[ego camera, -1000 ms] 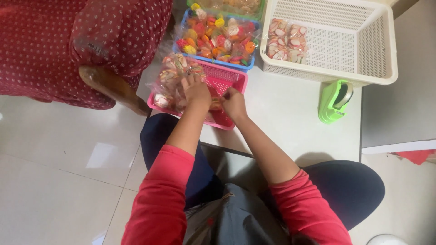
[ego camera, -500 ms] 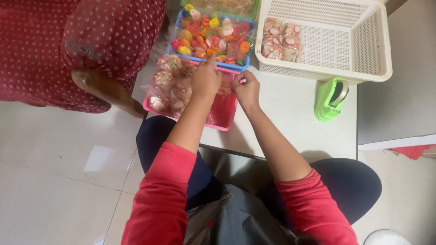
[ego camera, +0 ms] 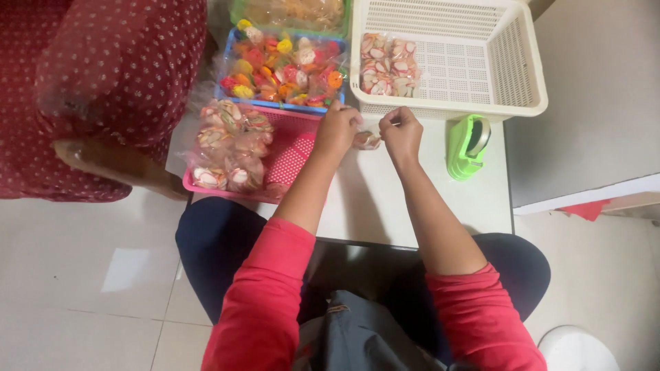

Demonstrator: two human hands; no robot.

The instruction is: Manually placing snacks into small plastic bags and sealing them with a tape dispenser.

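Two bare hands meet over a small white table (ego camera: 419, 206), both pinching one small clear packet (ego camera: 366, 140) of pink and white sweets between them. The left hand (ego camera: 337, 130) has its fingers curled shut on the packet's left end; the right hand (ego camera: 402, 132) has thumb and fingertips closed on its right end, knuckles up. The packet sits just above the tabletop, in front of the white basket and beside the pink tray's right edge. Both forearms are bare, with red sleeves pushed up near the elbows. Four containers stand on the table. Left of the hands is one pink mesh tray (ego camera: 292, 154) holding a heap of clear packets of pink, white and green sweets; the count is hard to tell, roughly six or more. Behind it is one blue tray (ego camera: 227, 69) full of mixed red, orange and yellow sweets. Behind that, one green tray (ego camera: 237, 10) shows only partly at the top edge. To the right stands one large white slotted basket (ego camera: 509, 75) with two packets (ego camera: 388, 65) of pink and white sweets lying in its left end. Just right of the right hand, one green tape dispenser (ego camera: 467, 145) stands on the table. At the left, a second person in a red dotted garment (ego camera: 103, 75) stands beside the table.
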